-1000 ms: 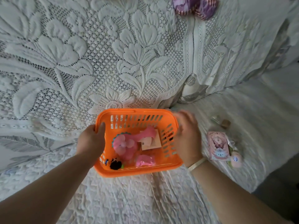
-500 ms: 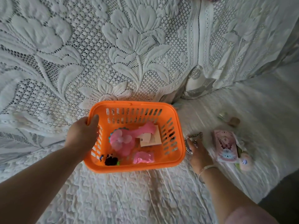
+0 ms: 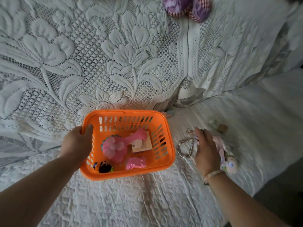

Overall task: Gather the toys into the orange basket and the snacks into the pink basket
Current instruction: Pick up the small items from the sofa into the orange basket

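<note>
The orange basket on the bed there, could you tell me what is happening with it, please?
A person is tidying toys. The left hand grips the rim of the orange basket, which already holds a pink fan toy, a small card box and other small toys. The right hand reaches over loose things on the white bedspread beside the basket: a beaded bracelet and a pink packet. It grips nothing clearly yet.
</note>
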A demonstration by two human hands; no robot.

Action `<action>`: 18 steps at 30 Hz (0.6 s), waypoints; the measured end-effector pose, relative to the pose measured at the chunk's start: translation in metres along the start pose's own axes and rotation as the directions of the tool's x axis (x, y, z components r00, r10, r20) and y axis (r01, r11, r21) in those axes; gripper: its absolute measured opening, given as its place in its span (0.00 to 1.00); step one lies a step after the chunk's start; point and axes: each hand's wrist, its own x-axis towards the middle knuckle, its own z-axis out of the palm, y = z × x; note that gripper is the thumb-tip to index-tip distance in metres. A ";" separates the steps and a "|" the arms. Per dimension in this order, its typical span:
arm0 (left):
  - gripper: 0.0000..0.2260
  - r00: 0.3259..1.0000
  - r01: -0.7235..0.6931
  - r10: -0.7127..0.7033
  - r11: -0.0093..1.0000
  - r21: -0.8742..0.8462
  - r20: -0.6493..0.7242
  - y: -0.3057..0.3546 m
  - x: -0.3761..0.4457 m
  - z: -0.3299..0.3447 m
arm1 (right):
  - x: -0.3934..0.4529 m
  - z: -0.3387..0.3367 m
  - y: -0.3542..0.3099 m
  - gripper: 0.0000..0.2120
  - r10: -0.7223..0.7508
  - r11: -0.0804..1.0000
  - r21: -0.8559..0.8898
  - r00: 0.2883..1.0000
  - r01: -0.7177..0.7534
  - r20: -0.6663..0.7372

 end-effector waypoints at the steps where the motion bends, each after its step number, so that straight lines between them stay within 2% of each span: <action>1: 0.18 1.000 0.000 0.000 1.000 0.003 -0.002 0.002 -0.002 -0.001 | 0.001 -0.010 -0.005 0.38 -0.031 0.999 0.012 0.998 0.032 -0.052; 6: 0.19 0.999 -0.027 0.028 0.997 0.066 -0.016 0.011 -0.011 -0.003 | -0.001 -0.056 -0.046 0.30 -0.155 0.978 0.101 0.961 0.183 -0.231; 10: 0.19 0.999 -0.035 0.037 0.994 0.103 -0.017 0.013 -0.014 -0.003 | -0.012 -0.071 -0.079 0.30 -0.267 0.936 0.165 0.934 0.310 -0.238; 13: 0.19 0.999 -0.047 0.049 0.993 0.106 -0.013 0.011 -0.014 -0.003 | -0.026 -0.066 -0.105 0.28 -0.331 0.918 0.184 0.934 0.351 -0.135; 16: 0.19 0.999 -0.052 0.053 0.994 0.098 -0.009 0.008 -0.013 -0.003 | -0.039 -0.038 -0.113 0.35 -0.373 0.924 0.122 0.925 0.363 0.070; 18: 0.19 0.998 -0.058 0.058 0.994 0.089 0.009 0.006 -0.012 -0.003 | -0.045 -0.016 -0.113 0.37 -0.388 0.922 0.097 0.895 0.376 0.220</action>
